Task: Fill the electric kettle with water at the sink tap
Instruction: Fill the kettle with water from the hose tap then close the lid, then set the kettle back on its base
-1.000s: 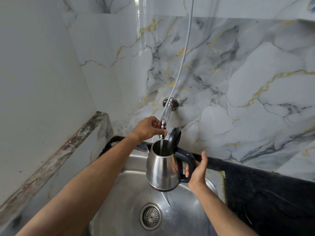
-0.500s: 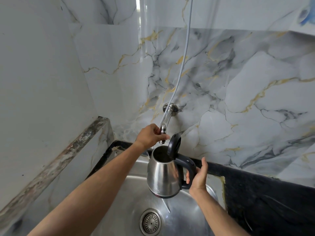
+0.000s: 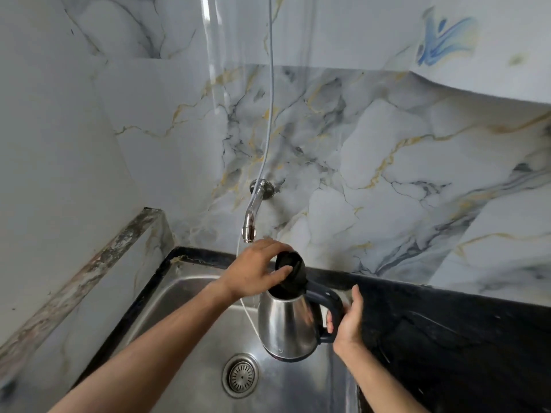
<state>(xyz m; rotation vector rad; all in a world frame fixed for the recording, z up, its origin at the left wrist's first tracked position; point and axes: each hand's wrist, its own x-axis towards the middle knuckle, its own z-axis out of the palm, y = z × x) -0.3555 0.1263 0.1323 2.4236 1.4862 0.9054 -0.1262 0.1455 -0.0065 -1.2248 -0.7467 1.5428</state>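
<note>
Marble-patterned wall panels stood behind a steel sink [image 3: 185, 296] edged by a black counter [image 3: 447, 323]. I saw the kettle [image 3: 287, 326] held above the basin, right of the drain [image 3: 240, 377] and below the tap [image 3: 252, 216]. My right hand [image 3: 347, 321] was wrapped round its dark handle. My left hand [image 3: 256, 272] pinched the raised black lid [image 3: 290, 271]. 1 thin stream of water fell beside the kettle.

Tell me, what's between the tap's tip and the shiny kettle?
In the head view, the left hand sits there, fingers on the kettle's black lid, just under the tap. A thin stream of water drops past the kettle into the sink.
</note>
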